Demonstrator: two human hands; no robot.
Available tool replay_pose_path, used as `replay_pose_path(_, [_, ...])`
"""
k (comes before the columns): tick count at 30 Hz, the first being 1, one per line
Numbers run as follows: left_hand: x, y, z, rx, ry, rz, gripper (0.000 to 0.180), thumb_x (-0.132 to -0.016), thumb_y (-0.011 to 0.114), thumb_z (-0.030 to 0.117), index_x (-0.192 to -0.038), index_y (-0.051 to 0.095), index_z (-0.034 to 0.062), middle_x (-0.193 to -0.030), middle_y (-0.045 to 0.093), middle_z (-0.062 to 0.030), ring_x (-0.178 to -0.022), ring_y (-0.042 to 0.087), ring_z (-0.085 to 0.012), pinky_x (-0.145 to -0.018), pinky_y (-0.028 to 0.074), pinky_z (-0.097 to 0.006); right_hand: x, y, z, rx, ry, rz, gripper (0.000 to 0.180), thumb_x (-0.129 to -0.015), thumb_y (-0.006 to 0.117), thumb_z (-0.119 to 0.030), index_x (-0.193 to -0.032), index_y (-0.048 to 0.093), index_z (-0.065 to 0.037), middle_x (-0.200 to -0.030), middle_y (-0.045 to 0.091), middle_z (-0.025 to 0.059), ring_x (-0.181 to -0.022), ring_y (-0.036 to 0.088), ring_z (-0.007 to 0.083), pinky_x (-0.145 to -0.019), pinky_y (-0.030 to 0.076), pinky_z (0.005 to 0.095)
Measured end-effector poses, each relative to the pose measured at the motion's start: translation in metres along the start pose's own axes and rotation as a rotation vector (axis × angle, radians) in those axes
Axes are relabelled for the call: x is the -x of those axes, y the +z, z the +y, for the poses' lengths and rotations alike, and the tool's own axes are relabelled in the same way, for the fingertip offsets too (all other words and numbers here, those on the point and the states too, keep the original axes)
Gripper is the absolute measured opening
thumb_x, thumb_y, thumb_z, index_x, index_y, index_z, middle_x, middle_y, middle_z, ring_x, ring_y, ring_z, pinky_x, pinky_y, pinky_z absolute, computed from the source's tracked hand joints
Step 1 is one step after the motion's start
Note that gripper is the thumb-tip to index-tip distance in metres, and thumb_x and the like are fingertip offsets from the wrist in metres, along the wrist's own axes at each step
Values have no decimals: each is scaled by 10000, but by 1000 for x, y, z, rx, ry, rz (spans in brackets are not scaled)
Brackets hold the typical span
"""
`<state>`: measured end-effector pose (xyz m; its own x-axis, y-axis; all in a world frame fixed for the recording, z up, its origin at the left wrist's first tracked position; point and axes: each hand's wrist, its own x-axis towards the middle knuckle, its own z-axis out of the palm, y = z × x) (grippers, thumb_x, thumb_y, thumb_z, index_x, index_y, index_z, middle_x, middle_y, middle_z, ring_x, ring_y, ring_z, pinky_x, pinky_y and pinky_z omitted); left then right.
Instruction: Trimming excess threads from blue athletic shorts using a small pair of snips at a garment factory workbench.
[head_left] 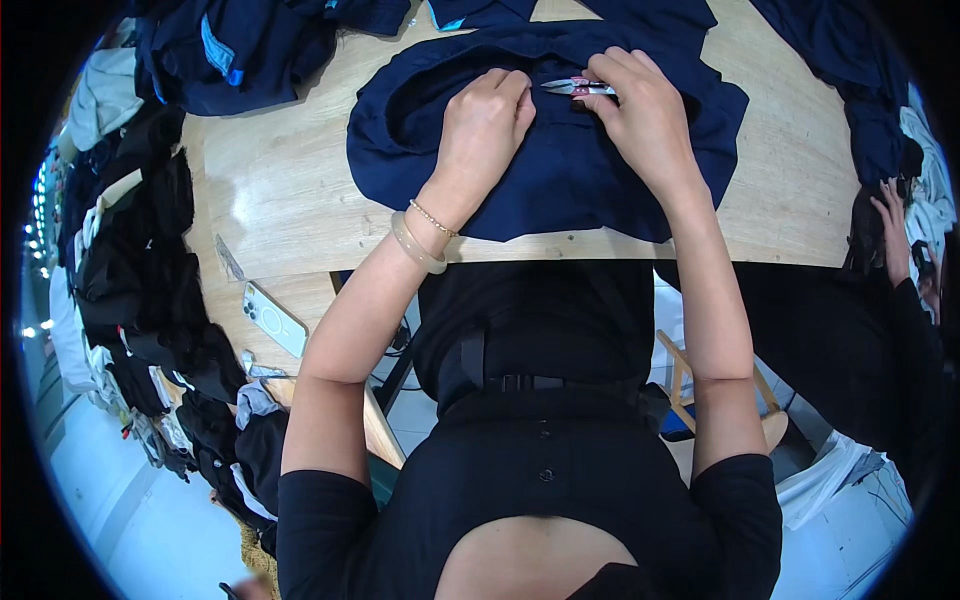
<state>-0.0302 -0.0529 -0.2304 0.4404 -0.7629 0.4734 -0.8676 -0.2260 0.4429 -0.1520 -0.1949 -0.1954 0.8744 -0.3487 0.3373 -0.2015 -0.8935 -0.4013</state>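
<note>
A dark navy garment (590, 190) lies spread on the wooden table in front of me, its wide opening facing up. My left hand (487, 115) is closed, pinching the garment's fabric near the edge of that opening. Just to its right, my right hand (637, 110) grips a small pair of thread snips (574, 87), whose silver blades point left toward my left fingertips. The snips have a reddish part near the grip. Whether a thread lies between the blades is too small to tell.
More navy garments (250, 60) with light blue bits lie at the table's far left. A phone (275, 318) rests on the wooden surface (290, 180) at left. Dark clothes (140, 260) are heaped along the left side. Another person's hand (892, 230) shows at far right, near dark cloth.
</note>
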Motion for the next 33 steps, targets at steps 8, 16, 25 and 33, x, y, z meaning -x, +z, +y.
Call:
replay_pose_path(8, [-6,-4,-2,65,-26,-55,71,-788,653,48,-837,613,17,-742,601,-126,-663,625,-311,-610,532,-371,-5,1,-4,3,-22,6,220,-742,725,-47,-948,648,-28,-869,619,65,-851,575,246,-753,508,346])
replay_pose_path(16, [-5,-4,-1,9,19,-65,83,-798,665,41,-861,618,16,-736,612,-110,-633,625,-272,-589,518,-323,-6,7,-9,19,-38,12,196,-742,721,-48,-922,645,-31,-878,622,63,-855,576,250,-755,515,352])
replay_pose_path(25, [0,-10,6,94,-81,84,49,-811,625,18,-846,605,-10,-823,640,-127,-675,638,-277,-612,515,-313,-4,-3,4,-238,157,240,215,-767,731,-124,-935,635,-31,-909,651,104,-850,635,308,-745,505,350])
replay_pose_path(33, [35,-46,84,751,-162,-604,134,-881,609,89,-1002,636,38,-820,670,-90,-744,680,-234,-695,524,-309,8,-21,21,-806,455,310,151,-834,723,-81,-955,657,-18,-861,677,29,-802,606,74,-768,469,208])
